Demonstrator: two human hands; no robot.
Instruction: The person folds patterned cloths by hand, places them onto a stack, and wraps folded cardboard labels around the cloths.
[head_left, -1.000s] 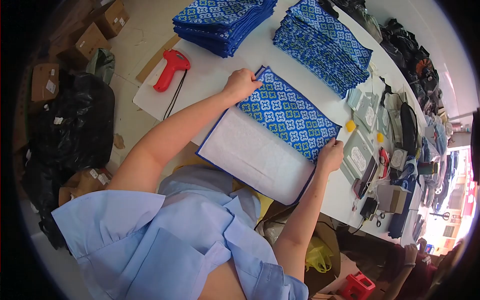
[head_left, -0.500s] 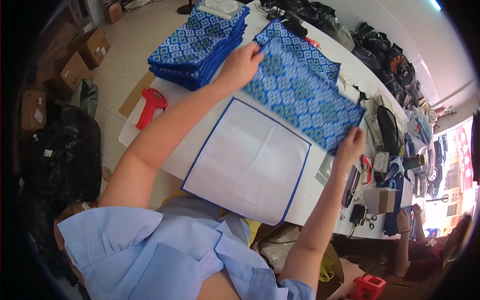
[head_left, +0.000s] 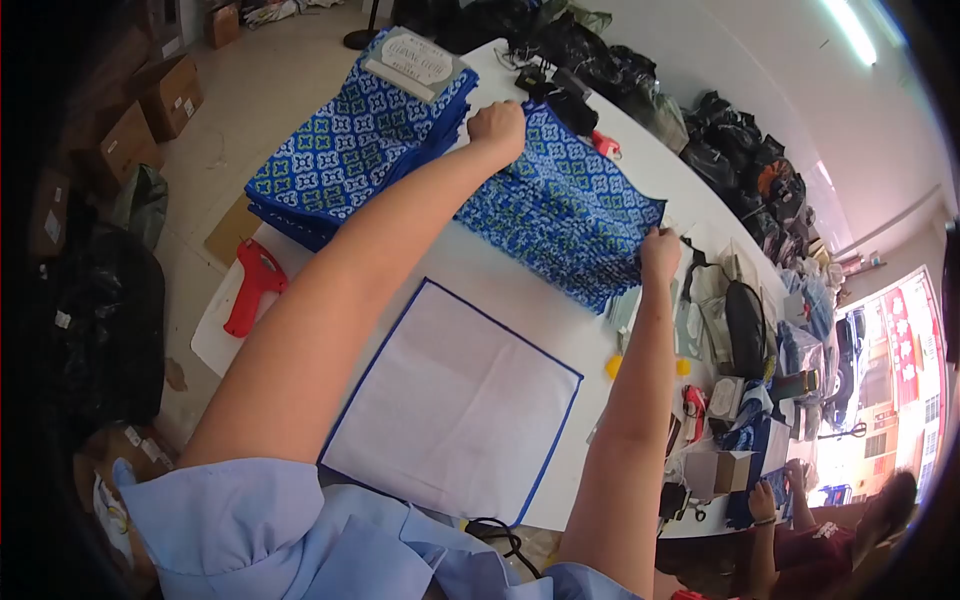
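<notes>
A blue, white and green patterned cleaning cloth (head_left: 570,220) hangs between my hands over the table's far side, its lower part blurred. My left hand (head_left: 497,132) is closed at its upper left corner, beside the cloth stack. My right hand (head_left: 660,256) pinches its right corner. Nearer my body a white cloth (head_left: 460,400) with blue edging lies flat, faintly creased. The stack of patterned cloths (head_left: 320,150) is at the left, with a grey printed label card (head_left: 415,65) on top. Whether another cloth lies behind the held one is hidden.
A red glue gun (head_left: 254,288) lies at the table's (head_left: 215,335) left edge. Pouches, scissors and an open carton (head_left: 715,472) crowd the right side. Black bags (head_left: 720,135) line the wall. Another person (head_left: 835,545) works at the lower right.
Both hands have carried the patterned cloth farther from me, past the white cloth. It was stretched flat and slanted; now it sags between my hands. My view has shifted as well.
</notes>
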